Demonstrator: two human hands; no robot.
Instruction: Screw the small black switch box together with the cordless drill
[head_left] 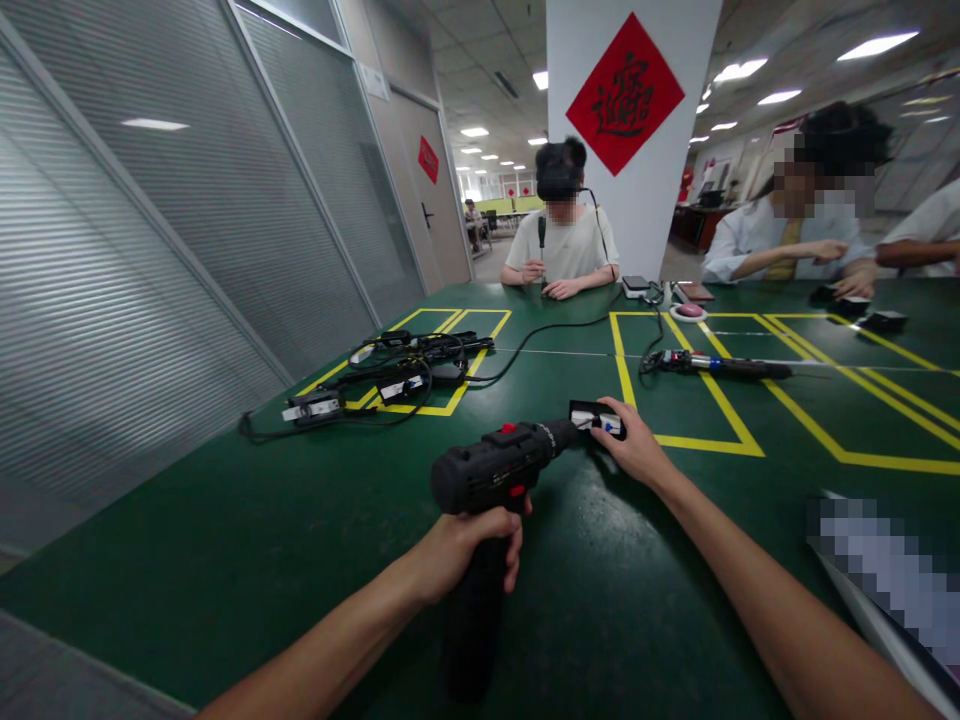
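A black power drill (pixel 491 470) with red switches is upright in my left hand (pixel 469 548), whose fingers wrap round its handle. The drill points to the right and away from me. Its tip meets or nearly meets a small black box (pixel 598 419) with a white label; whether they touch cannot be told. My right hand (pixel 630 440) grips that box by its right side, thumb in front and fingers behind, over the green table (pixel 337 560).
Black devices with tangled cables (pixel 405 370) lie at the left. A black rod-like tool (pixel 712 365) lies on the right, near a pink round object (pixel 688 311). A person opposite holds a screwdriver (pixel 541 235). More people sit at the right. A partly blurred flat object (pixel 885 570) lies near right.
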